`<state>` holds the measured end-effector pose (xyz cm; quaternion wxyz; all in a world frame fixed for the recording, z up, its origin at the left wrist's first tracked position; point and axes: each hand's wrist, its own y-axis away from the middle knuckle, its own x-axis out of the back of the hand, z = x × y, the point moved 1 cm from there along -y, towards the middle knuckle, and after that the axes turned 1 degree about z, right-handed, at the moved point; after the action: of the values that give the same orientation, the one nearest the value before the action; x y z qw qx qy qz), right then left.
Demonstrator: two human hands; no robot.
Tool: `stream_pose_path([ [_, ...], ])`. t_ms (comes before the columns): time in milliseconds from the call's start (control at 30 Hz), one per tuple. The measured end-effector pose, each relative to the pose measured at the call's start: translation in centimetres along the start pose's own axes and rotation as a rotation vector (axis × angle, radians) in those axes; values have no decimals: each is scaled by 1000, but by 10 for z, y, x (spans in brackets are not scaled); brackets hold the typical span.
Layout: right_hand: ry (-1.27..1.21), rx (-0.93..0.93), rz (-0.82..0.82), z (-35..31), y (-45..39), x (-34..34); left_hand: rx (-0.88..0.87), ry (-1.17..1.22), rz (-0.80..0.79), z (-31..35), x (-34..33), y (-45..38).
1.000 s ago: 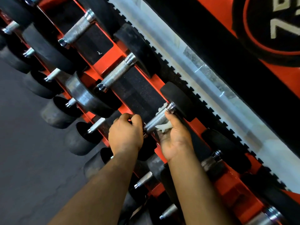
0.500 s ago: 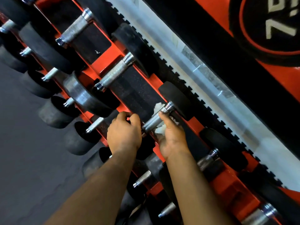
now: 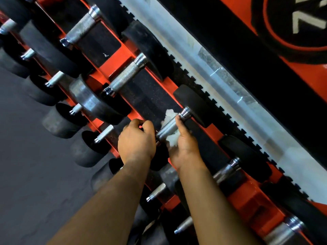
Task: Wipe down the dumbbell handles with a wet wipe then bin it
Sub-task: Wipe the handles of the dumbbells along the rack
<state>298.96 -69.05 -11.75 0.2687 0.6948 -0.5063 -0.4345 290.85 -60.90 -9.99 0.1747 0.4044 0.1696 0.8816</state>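
Two bare forearms reach up from the bottom edge toward the orange steel dumbbell rack (image 3: pixel 123 55), which runs diagonally from upper left to lower right. Left of the rack lies dark grey rubber gym flooring (image 3: pixel 26 174). The left hand (image 3: pixel 136 140) sits at the rack's front rail with its fingers curled over the near black weight head; how firmly it holds cannot be told. Just right of it, the right hand (image 3: pixel 184 144) grips the knurled chrome dumbbell handle (image 3: pixel 168 128), with the crumpled white wet wipe (image 3: pixel 169 114) wrapped around the bar under its fingers and thumb. The wipe shows both above and below the bar. This handle's long axis slants from lower left to upper right, across the rack, ending in a black rubber head (image 3: pixel 192 105) at the far side. Similar dumbbells rest on the rack's black pads on either side. Beyond the rack runs a pale floor strip (image 3: pixel 230 82), then a black and orange wall (image 3: pixel 265 59).
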Motion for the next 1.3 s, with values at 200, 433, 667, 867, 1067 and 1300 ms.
stream_pose_path([
  [200,76,-3,-68,0,-16,-12,0,0,10,0,-1,-2],
  [433,7,100,-25,7,-8,6,-6,-19,12,-1,-2,-1],
  [667,299,39,-12,15,5,-7,-8,-10,16,-1,-2,-2],
  [867,257,77,74,-10,-8,-9,6,-6,10,-1,-2,-2],
  [1067,536,79,-81,23,14,4,-4,-13,8,-2,-2,-3],
  [1300,1170,321,-183,21,50,26,-13,11,23,1,1,-1],
])
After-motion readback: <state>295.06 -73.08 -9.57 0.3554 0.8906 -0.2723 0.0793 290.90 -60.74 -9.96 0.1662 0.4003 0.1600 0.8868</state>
